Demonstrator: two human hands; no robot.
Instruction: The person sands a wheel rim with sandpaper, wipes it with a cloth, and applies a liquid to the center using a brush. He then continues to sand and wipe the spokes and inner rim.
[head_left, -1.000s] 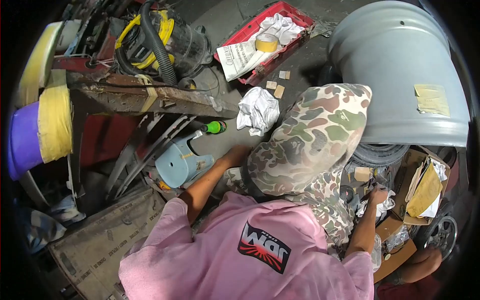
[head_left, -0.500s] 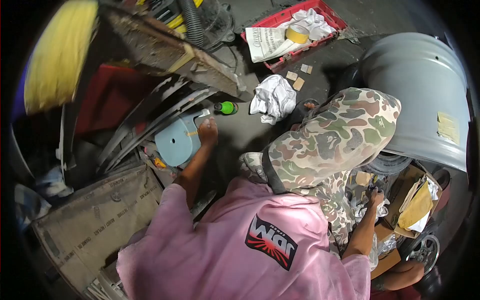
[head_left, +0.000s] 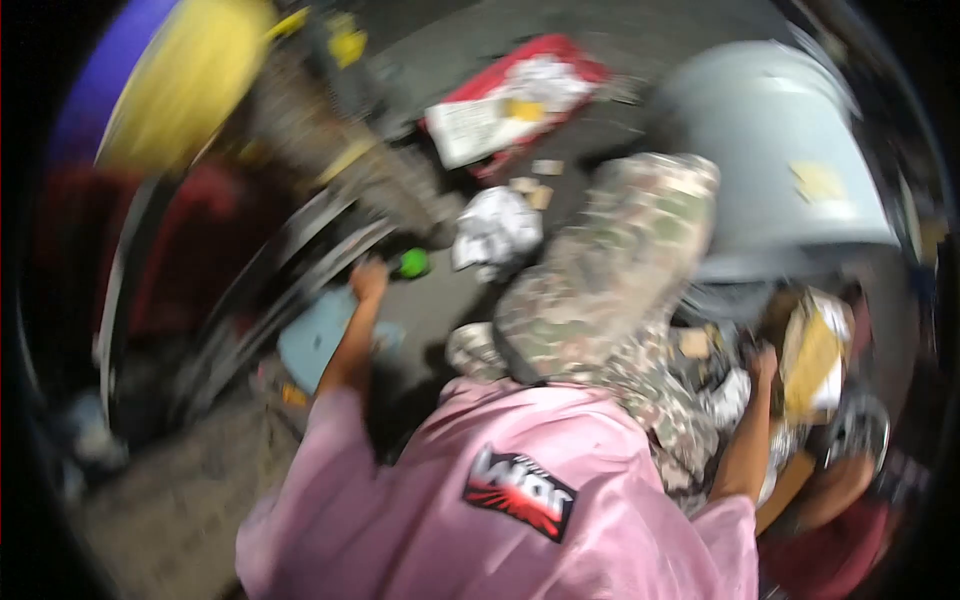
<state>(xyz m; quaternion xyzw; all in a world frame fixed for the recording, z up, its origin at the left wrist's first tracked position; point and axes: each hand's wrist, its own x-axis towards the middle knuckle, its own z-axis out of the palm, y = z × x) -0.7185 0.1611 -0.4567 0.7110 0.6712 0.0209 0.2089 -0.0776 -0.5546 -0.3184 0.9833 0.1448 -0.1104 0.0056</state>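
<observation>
Motion blur softens the whole view. My left hand (head_left: pixel 370 278) is beside the green end of a small bottle (head_left: pixel 413 263), above a light blue stool (head_left: pixel 310 340); its fingers are smeared. On the right, my right hand (head_left: pixel 765 362) is closed round something dark that I cannot make out. It is beside a cardboard box (head_left: pixel 800 385) with yellow and white paper, near crumpled white paper (head_left: pixel 730 398). Between my arms are my pink shirt and camouflage-clad leg (head_left: pixel 600 270).
A red tray (head_left: pixel 570 60) holds newspaper and a yellow roll. Crumpled white paper (head_left: pixel 497 230) lies on the floor. A large grey drum-like object (head_left: pixel 765 150) stands right. Curved panels are left. Another person's arm (head_left: pixel 840 492) shows lower right.
The view has shifted and blurred. My left hand has moved off the stool's edge toward the curved panels. My right hand has moved nearer the cardboard box with papers.
</observation>
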